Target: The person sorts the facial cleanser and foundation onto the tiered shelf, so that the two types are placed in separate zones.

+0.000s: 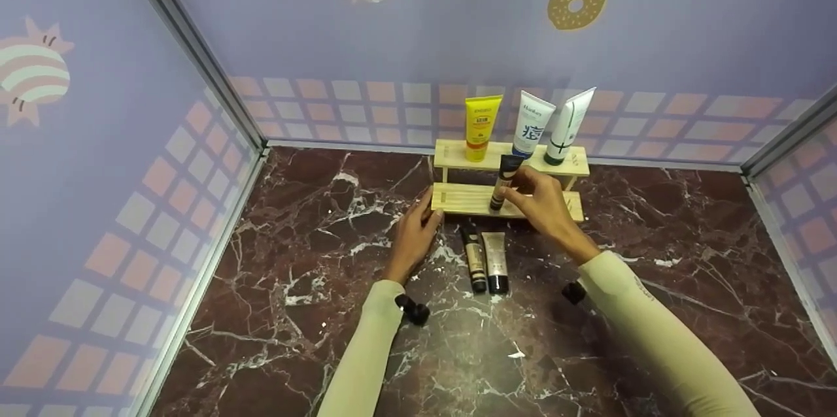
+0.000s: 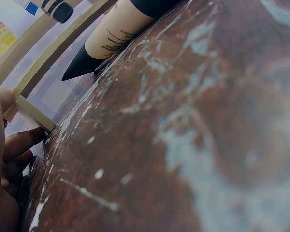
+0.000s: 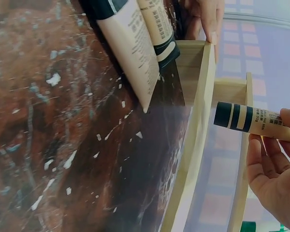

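My right hand pinches a small black-and-beige tube over the lower step of a two-step wooden rack. In the right wrist view this tube points its dark striped cap toward the lower step; whether it touches the wood I cannot tell. My left hand rests against the rack's left end, fingers at its lower corner. A yellow tube, a white tube with blue print and a white tube with a green cap stand on the upper step.
Two more tubes lie side by side on the dark marbled table in front of the rack: a slim black-and-beige one and a beige one with a black cap. A patterned wall stands right behind the rack, with further walls at both sides.
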